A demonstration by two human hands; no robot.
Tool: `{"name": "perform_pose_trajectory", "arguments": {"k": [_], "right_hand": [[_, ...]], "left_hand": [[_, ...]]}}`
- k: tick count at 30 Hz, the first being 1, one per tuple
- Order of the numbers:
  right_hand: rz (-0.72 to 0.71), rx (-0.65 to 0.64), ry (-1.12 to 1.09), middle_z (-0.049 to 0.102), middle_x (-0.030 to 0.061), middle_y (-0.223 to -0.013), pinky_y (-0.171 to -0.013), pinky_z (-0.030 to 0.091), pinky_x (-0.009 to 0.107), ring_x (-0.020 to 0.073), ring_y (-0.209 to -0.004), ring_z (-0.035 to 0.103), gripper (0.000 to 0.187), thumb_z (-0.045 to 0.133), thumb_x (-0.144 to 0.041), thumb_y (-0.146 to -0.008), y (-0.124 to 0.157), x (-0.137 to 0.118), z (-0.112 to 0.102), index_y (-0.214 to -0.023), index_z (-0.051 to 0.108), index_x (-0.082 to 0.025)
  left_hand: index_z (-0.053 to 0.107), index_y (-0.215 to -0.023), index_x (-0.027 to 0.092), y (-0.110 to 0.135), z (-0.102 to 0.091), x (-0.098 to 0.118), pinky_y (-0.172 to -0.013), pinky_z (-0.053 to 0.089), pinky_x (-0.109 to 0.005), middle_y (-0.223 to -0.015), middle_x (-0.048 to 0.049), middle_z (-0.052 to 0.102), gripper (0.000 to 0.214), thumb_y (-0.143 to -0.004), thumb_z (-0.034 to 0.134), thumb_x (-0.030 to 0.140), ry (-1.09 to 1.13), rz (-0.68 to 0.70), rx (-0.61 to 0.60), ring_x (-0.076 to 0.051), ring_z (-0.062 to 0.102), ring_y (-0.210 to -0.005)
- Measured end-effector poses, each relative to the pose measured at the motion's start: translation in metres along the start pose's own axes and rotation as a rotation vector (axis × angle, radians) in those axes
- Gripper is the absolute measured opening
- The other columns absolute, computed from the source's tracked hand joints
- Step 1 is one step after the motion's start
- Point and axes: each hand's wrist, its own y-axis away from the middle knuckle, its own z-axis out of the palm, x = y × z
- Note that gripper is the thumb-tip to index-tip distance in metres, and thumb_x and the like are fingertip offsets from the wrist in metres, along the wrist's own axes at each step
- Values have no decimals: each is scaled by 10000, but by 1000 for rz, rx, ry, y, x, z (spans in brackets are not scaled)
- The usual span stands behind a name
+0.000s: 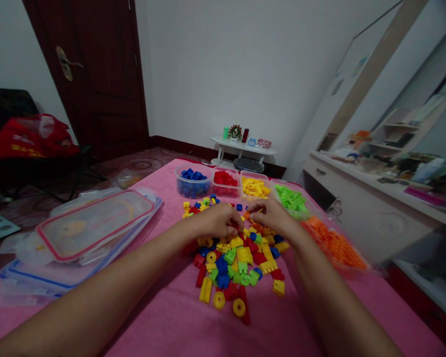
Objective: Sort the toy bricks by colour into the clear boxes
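Over the far part of a loose pile of toy building blocks [244, 255], my two hands work close together. My left hand [223, 219] is closed, its fingers curled down into the blocks; whatever it grips is hidden. My right hand [273, 216] is bent inward with thumb and fingers drawn together near small orange and yellow pieces, and I cannot make out what is between them. The pile mixes red, yellow, blue and green blocks, with yellow wheel-like pieces [219, 300] at its near edge.
Beyond the pile stand containers of blue blocks [193, 188], red blocks [226, 179], yellow blocks [256, 188] and green blocks [292, 199]. Orange blocks [334, 244] fill another at right. Stacked plastic lids [96, 228] lie at left on the pink cloth [163, 317].
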Motion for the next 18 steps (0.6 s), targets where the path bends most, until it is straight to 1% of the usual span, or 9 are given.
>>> {"name": "perform_pose_trajectory", "arguments": {"k": [1,3,5,6,9,12,14,16,18], "right_hand": [[9,-60,67,674,33,-740,-611,446,236,137,-666,589,174,571,-131,-639,4,-3,-4,-768,688,-143],[40,-220,174,661,8,-698,-561,417,221,128,-628,573,214,584,-98,-604,12,-9,-9,-775,696,-163],[38,-374,247,657,-11,-711,-535,395,213,126,-623,568,274,630,-98,-561,19,-17,-12,-807,702,-195],[29,-408,291,660,-13,-746,-540,391,216,133,-648,573,315,664,-109,-535,22,-20,-12,-831,702,-214],[35,-375,475,664,2,-863,-590,388,243,180,-765,584,429,746,-164,-474,29,-33,-5,-890,695,-253],[84,-369,608,659,29,-880,-592,374,264,205,-777,585,428,759,-213,-482,31,-43,5,-901,678,-240],[81,-364,625,654,40,-902,-600,374,263,207,-791,584,410,749,-226,-500,31,-44,8,-902,669,-226],[61,-335,582,653,40,-927,-622,383,251,199,-815,584,373,738,-233,-519,29,-41,8,-886,672,-219],[57,-330,493,661,30,-871,-618,388,234,173,-775,587,238,692,-232,-581,25,-33,5,-818,680,-206]], "left_hand": [[710,-953,189,1,-4,-2,-688,443,-192,-879,-16,716,278,-708,586,145,3,-16,-11,-122,623,-730],[714,-943,187,5,-14,-4,-658,438,-185,-865,-17,716,269,-709,584,158,4,-42,-39,-117,623,-709],[713,-945,185,9,-23,-4,-672,437,-187,-882,-21,714,271,-705,591,161,-5,-49,-57,-120,627,-736],[708,-962,187,10,-27,-4,-691,437,-191,-912,-23,712,284,-698,606,169,-16,-44,-59,-125,628,-767],[686,-1028,212,13,-32,-3,-739,432,-209,-994,-30,695,379,-650,683,229,-82,-45,-49,-146,619,-840],[680,-1051,221,15,-28,-8,-695,431,-216,-949,-35,697,452,-605,726,284,-168,-81,-64,-154,611,-791],[682,-1047,212,14,-24,-13,-632,421,-212,-866,-30,700,440,-616,713,290,-191,-92,-90,-143,601,-710],[691,-1018,201,13,-20,-19,-594,408,-205,-806,-21,697,387,-635,682,258,-192,-98,-96,-128,587,-652],[701,-978,193,12,-18,-23,-595,402,-201,-802,-18,698,349,-632,664,219,-200,-100,-74,-123,587,-649]]}}
